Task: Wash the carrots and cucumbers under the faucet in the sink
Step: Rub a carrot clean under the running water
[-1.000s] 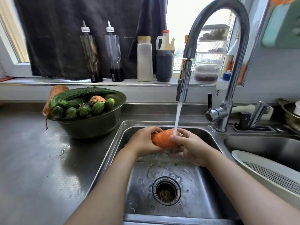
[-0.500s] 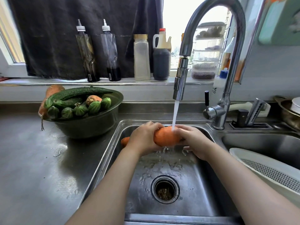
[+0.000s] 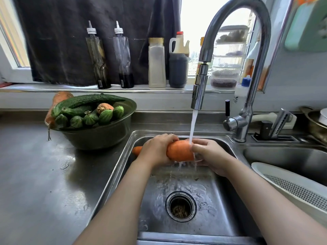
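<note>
An orange carrot (image 3: 178, 150) lies crosswise over the sink (image 3: 221, 200), under the water running from the faucet (image 3: 200, 91). My left hand (image 3: 156, 150) grips its thinner part, and the tip pokes out to the left of that hand. My right hand (image 3: 210, 153) holds the thick end, where the water lands. A dark green bowl (image 3: 99, 133) on the counter to the left holds long and small round cucumbers (image 3: 88, 101) and more carrots (image 3: 61, 98).
A drain (image 3: 180, 206) sits in the sink floor. A white colander (image 3: 290, 184) lies in the right basin. Bottles (image 3: 96, 55) and jars line the windowsill. The faucet handle (image 3: 230, 122) and a knife block (image 3: 276, 124) stand at the back right. The steel counter (image 3: 44, 183) is wet.
The carrot has slid left through my hands, so its tip now shows beyond my left hand and more of its body is exposed. The view has shifted slightly.
</note>
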Action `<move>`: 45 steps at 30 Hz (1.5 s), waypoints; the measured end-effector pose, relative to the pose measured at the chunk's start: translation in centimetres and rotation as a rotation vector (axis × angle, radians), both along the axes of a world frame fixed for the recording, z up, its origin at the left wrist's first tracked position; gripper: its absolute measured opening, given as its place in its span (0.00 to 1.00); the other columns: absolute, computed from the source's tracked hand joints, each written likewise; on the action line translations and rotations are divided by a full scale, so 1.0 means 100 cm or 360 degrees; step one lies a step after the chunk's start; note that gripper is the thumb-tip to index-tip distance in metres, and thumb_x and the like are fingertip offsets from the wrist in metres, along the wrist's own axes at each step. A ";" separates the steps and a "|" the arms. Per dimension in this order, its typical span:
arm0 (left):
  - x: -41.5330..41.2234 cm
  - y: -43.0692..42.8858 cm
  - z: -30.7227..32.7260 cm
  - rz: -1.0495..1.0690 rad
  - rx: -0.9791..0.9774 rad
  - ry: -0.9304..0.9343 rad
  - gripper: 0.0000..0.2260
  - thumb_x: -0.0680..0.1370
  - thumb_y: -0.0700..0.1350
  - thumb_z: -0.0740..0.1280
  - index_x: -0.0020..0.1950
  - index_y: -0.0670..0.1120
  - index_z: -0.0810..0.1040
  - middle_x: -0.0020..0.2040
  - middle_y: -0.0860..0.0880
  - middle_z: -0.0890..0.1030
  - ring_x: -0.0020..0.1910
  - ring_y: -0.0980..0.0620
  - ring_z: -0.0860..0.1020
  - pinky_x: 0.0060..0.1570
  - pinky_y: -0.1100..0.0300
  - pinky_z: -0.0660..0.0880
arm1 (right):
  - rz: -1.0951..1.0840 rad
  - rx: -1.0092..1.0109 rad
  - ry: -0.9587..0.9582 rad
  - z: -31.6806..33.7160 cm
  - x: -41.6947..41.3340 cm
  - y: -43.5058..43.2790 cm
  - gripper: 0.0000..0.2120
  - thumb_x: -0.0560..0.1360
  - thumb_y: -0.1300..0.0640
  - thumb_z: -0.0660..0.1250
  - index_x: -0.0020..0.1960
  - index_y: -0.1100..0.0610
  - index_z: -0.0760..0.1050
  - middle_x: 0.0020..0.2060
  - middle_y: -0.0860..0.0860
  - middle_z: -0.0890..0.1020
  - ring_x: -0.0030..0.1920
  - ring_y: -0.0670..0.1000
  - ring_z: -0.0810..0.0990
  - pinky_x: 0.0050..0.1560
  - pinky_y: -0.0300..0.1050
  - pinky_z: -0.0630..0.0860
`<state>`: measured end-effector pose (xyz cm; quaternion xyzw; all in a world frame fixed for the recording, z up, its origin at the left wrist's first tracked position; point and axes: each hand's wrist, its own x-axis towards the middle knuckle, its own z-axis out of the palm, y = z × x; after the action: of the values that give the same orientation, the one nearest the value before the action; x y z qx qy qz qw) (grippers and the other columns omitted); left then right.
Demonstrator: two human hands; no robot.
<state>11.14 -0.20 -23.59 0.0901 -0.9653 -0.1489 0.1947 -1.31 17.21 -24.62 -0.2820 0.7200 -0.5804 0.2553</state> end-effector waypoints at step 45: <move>-0.006 0.005 -0.006 -0.0014 0.0210 -0.0312 0.33 0.65 0.51 0.82 0.66 0.58 0.71 0.60 0.54 0.76 0.59 0.48 0.77 0.61 0.45 0.75 | 0.0024 -0.0251 -0.0456 0.007 0.010 0.001 0.14 0.78 0.68 0.65 0.59 0.58 0.85 0.56 0.63 0.82 0.46 0.57 0.85 0.46 0.56 0.84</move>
<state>10.58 0.27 -24.22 0.1126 -0.9682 -0.2033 0.0922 -0.30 17.34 -23.94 -0.2208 0.6265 -0.6674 0.3367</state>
